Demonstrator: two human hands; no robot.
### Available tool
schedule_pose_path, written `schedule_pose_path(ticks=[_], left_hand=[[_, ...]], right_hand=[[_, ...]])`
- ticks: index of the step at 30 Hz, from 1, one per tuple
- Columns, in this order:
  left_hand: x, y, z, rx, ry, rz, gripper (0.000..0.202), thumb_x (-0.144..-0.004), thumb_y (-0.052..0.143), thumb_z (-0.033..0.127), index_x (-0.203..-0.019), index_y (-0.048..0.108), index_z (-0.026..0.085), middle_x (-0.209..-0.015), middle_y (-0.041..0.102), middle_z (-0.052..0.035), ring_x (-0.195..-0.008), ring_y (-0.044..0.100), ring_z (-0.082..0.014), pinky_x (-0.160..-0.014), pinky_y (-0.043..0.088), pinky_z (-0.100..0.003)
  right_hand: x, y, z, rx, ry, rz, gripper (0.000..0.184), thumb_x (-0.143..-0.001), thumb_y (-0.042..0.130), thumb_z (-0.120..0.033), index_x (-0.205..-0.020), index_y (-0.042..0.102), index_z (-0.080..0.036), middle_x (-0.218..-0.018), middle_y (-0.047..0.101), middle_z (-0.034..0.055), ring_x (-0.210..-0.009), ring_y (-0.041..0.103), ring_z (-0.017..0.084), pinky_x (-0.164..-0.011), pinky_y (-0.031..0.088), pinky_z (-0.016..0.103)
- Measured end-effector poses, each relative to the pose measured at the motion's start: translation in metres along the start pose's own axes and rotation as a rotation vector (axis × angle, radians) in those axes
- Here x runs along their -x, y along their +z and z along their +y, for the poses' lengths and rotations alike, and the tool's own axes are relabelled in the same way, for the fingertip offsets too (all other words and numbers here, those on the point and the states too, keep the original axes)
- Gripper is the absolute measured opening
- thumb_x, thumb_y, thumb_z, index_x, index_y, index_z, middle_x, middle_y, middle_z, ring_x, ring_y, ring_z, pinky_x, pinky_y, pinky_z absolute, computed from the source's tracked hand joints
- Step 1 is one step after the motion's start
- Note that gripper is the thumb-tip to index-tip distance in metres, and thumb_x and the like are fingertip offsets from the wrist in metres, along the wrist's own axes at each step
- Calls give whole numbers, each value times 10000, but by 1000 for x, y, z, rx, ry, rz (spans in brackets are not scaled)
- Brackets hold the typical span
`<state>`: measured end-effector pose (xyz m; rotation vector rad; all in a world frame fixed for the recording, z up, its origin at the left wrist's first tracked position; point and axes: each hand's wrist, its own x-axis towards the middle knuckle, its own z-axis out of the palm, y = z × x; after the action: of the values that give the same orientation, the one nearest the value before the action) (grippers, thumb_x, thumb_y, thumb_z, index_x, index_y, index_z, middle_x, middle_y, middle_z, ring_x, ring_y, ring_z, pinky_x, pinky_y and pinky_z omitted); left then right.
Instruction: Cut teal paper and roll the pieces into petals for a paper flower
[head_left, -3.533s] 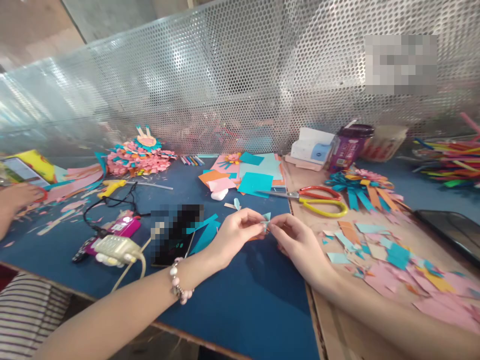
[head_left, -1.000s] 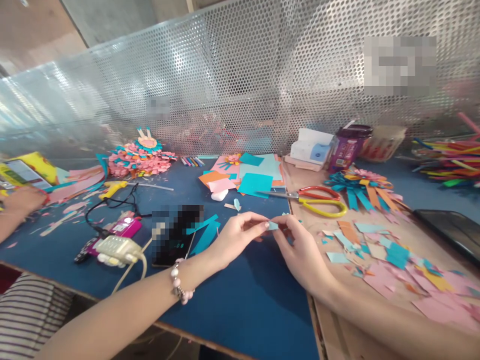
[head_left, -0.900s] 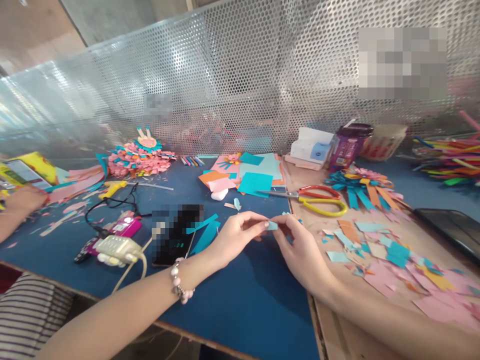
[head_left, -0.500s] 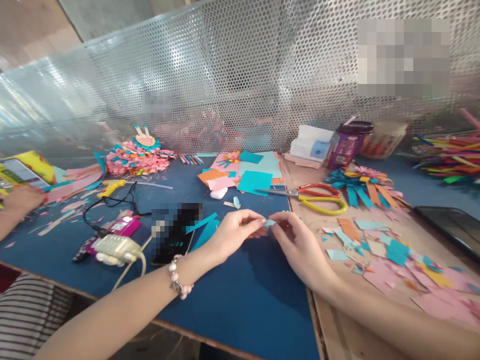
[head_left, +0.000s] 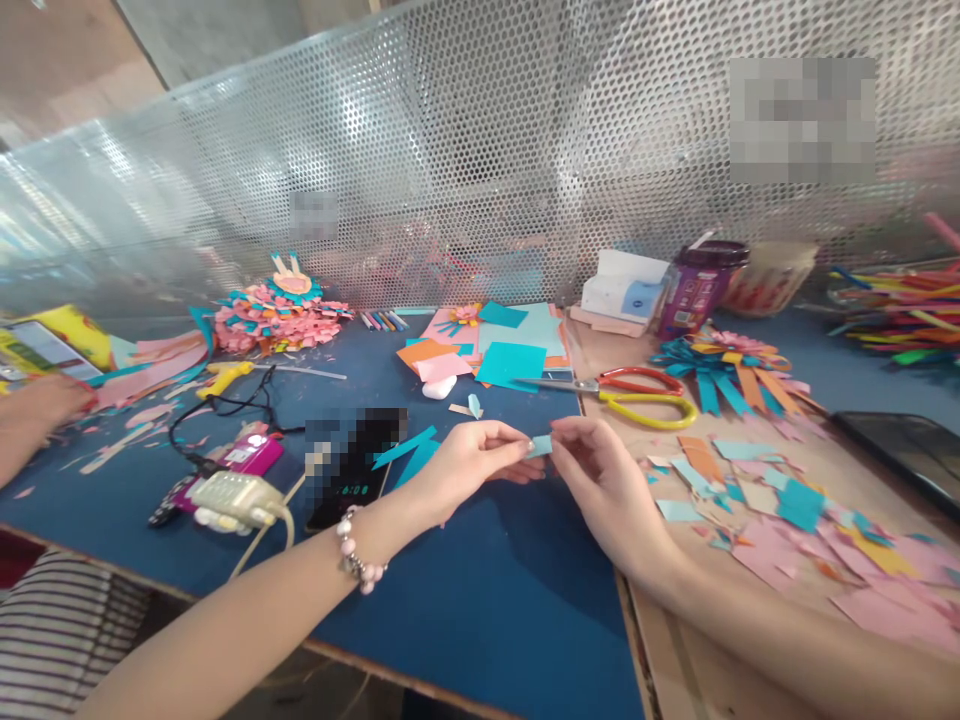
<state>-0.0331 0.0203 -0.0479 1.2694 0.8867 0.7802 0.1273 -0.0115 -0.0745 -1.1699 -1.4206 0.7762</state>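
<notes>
While pinching paper scrap, both hands clear of scissors

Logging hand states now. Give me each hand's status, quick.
Left hand: closed, pinching one end of the small teal paper piece.
Right hand: closed, pinching the other end of the same piece.

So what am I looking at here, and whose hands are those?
This picture comes from a camera worn on a person's head, looking down at their own two hands. The left hand and the right hand pinch a tiny light blue paper piece between their fingertips, above a blue table. Nearby lie scissors with red and yellow handles, coloured paper scraps, a glue gun and paper flowers. The hand at the far left belongs to somebody else.
</notes>
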Motion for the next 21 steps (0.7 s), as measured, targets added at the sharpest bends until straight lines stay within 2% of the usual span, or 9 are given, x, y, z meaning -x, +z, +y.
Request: schedule_pose_path(ticks=[2,5,9,14,21], left_hand=[[0,0,1,3,-1,27,226,-783,648,311,-899,650,116,-842,715,-100,-777,678,-175,-804,520,-341],[0,1,1,17,21,52,219,-783,648,310,-887,643,118,-827,715,-94,-782,680,-179,-824,517,-356],[1,3,-1,35,44,47,188,-782,646,280,-877,644,118,-815,706,-74,-786,673,-172,-829,516,-354],[2,4,-3,44,81,10,175,-774,645,229,-902,644,109,-856,698,-80,-791,664,-167,-823,516,-347],[2,4,0,4,55,19,168,-778,632,243,-882,665,115,-850,681,-74,-753,658,-163,-801,527,-341]], right_hand=[[1,0,-1,-23,-9,10,128,-871,503,-320,-943,505,-215,-884,566,30,-785,581,157,-704,489,298],[2,-1,-5,-41,-12,-42,126,-871,506,-334,-909,518,-215,-879,588,34,-804,593,167,-708,493,298],[1,-1,-8,-7,-6,-64,151,-866,520,-355,-882,533,-205,-852,601,40,-802,601,181,-742,495,323],[0,0,-6,-6,2,-51,156,-865,519,-358,-870,529,-202,-830,602,37,-769,605,177,-711,502,319],[1,0,-7,30,-38,-60,120,-860,520,-324,-838,525,-205,-796,597,20,-738,596,161,-680,485,291]])
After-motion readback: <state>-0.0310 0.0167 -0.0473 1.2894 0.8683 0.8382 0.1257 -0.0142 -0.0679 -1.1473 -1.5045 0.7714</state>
